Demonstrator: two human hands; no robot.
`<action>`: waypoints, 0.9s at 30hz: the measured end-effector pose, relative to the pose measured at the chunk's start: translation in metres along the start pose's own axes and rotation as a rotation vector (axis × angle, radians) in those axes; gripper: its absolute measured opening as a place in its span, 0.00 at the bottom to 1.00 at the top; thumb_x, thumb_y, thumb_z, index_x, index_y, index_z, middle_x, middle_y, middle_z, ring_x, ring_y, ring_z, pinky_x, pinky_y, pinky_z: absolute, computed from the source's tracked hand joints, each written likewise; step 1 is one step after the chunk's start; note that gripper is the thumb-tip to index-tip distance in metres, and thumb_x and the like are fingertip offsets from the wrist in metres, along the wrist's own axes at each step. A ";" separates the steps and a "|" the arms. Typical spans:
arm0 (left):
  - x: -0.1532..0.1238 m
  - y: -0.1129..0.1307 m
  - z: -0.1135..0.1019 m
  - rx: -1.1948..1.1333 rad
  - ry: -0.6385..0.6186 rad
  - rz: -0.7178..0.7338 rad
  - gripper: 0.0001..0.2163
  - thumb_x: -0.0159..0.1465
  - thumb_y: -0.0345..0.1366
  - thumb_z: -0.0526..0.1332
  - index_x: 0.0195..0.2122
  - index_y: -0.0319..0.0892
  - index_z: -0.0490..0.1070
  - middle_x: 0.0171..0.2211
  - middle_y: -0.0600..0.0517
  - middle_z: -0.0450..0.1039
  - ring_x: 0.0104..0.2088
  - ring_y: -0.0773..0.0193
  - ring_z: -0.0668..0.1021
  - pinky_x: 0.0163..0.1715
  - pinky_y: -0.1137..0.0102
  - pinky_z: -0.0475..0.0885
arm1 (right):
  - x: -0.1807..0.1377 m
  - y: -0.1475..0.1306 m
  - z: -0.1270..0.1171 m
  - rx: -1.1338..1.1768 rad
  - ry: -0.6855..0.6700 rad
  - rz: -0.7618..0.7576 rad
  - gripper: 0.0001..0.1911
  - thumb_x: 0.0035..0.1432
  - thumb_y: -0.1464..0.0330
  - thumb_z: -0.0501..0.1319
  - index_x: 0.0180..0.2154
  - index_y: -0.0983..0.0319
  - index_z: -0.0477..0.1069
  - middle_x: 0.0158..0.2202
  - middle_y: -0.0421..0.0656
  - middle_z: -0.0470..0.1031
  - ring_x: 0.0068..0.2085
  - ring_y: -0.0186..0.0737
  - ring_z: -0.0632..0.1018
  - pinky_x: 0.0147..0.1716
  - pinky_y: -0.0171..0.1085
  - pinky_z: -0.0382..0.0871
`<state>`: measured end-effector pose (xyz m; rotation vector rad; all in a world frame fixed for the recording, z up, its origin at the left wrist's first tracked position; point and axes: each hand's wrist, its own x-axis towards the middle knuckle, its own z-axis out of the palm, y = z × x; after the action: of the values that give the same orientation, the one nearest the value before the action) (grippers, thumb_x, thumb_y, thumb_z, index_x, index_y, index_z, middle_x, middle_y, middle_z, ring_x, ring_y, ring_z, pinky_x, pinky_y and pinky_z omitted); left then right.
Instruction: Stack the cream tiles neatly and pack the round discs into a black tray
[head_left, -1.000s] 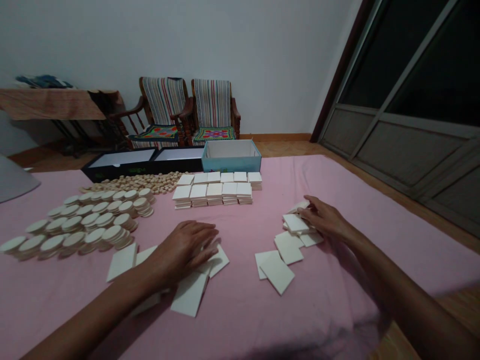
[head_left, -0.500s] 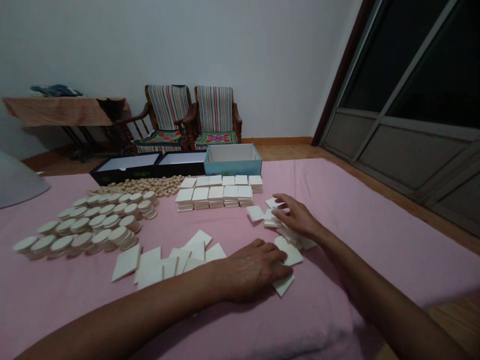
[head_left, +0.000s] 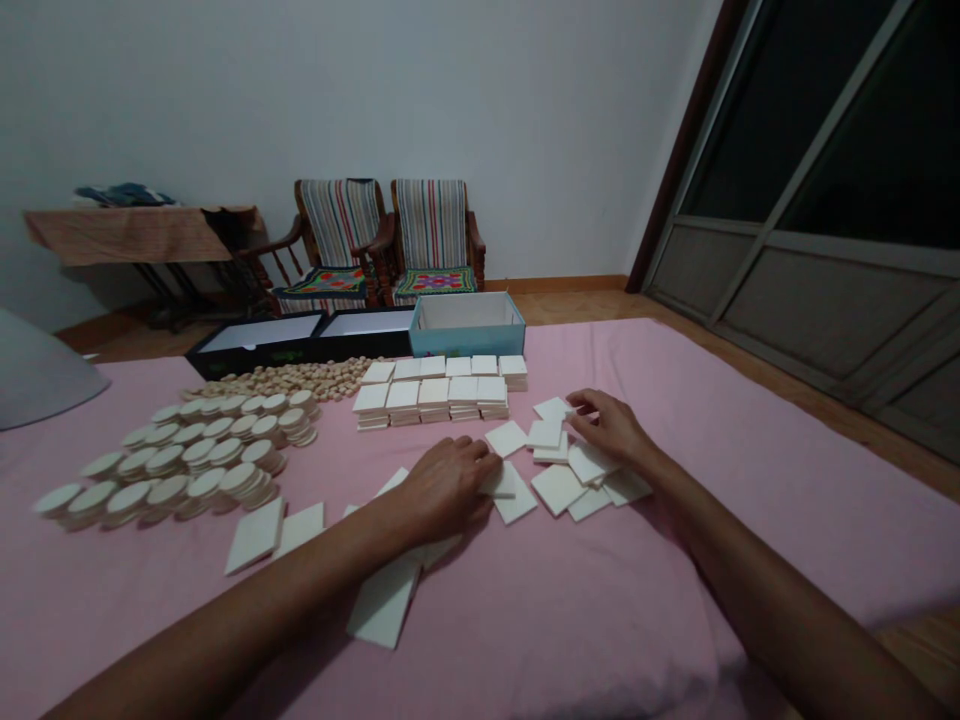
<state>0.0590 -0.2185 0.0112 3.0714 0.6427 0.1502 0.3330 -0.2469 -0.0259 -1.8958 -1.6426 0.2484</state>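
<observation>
Loose pale square tiles lie scattered on the pink cloth in front of me. My left hand rests palm down on a few of them at the centre, fingers curled over a tile's edge. My right hand lies on the tiles just right of it, fingertips touching a tile at the far side. More square tiles sit at the lower left, partly under my left forearm. Neat stacks of square tiles stand in two rows beyond my hands.
Stacks of round discs cover the left of the cloth, with a heap of small wooden beads behind them. A light blue open box and two black boxes stand at the far edge. Two striped armchairs stand by the wall.
My left hand went right to the tiles near my right hand, then drew back left to the centre, dragging tiles. My right hand shifted left and the loose tiles are now gathered closer together.
</observation>
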 end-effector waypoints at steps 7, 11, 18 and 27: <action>-0.011 -0.036 0.001 -0.101 0.058 -0.168 0.18 0.59 0.41 0.62 0.48 0.37 0.68 0.44 0.42 0.73 0.42 0.54 0.74 0.40 0.62 0.71 | 0.035 -0.033 -0.005 -0.492 -0.294 0.156 0.24 0.54 0.54 0.57 0.45 0.65 0.71 0.45 0.55 0.75 0.44 0.50 0.76 0.35 0.41 0.68; -0.026 -0.043 0.003 -0.175 0.052 -0.202 0.13 0.62 0.41 0.58 0.45 0.40 0.70 0.41 0.45 0.74 0.40 0.57 0.75 0.40 0.64 0.70 | 0.050 -0.048 0.002 -0.550 -0.365 0.174 0.25 0.50 0.52 0.60 0.42 0.65 0.74 0.44 0.57 0.75 0.43 0.50 0.77 0.35 0.40 0.68; -0.041 -0.050 0.021 -0.274 0.109 -0.161 0.11 0.62 0.38 0.59 0.43 0.40 0.71 0.44 0.44 0.72 0.45 0.55 0.72 0.45 0.60 0.69 | 0.067 -0.054 0.008 -0.564 -0.444 0.127 0.26 0.43 0.56 0.65 0.41 0.69 0.74 0.42 0.59 0.75 0.41 0.55 0.77 0.33 0.42 0.68; -0.043 -0.049 0.023 -0.286 0.115 -0.149 0.11 0.62 0.35 0.58 0.45 0.40 0.70 0.45 0.44 0.71 0.45 0.55 0.71 0.45 0.59 0.69 | 0.057 -0.050 0.018 -0.358 -0.288 -0.219 0.32 0.48 0.62 0.65 0.56 0.57 0.63 0.49 0.50 0.67 0.50 0.50 0.68 0.47 0.44 0.60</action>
<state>0.0021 -0.1906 -0.0168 2.7459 0.7763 0.3833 0.2944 -0.1848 0.0013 -1.9818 -2.1937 0.1482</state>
